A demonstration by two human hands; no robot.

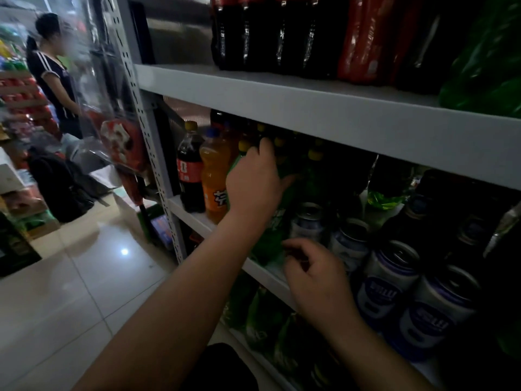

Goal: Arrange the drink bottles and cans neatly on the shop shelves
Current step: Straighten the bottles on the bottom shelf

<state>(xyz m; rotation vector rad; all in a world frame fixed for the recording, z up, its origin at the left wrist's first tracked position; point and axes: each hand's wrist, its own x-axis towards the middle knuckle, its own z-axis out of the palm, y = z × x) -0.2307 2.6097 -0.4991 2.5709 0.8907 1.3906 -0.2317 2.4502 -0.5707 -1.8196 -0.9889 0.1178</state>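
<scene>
My left hand (253,182) grips the upper part of a green soda bottle (272,232) with a yellow cap on the middle shelf (194,218). An orange soda bottle (214,179) and a dark cola bottle (189,167) stand just left of it. My right hand (315,277) hovers at the shelf's front edge near the green bottle's base, fingers loosely curled and holding nothing. To its right stand several white and purple cans (386,283). More green bottles stand deeper in, in shadow.
The top shelf (282,94) carries large cola bottles (253,32) and a green pack (490,66). Green bottles (265,320) fill the shelf below. A person (53,71) stands far left by a counter. A black backpack (56,184) sits on the tiled floor (84,292).
</scene>
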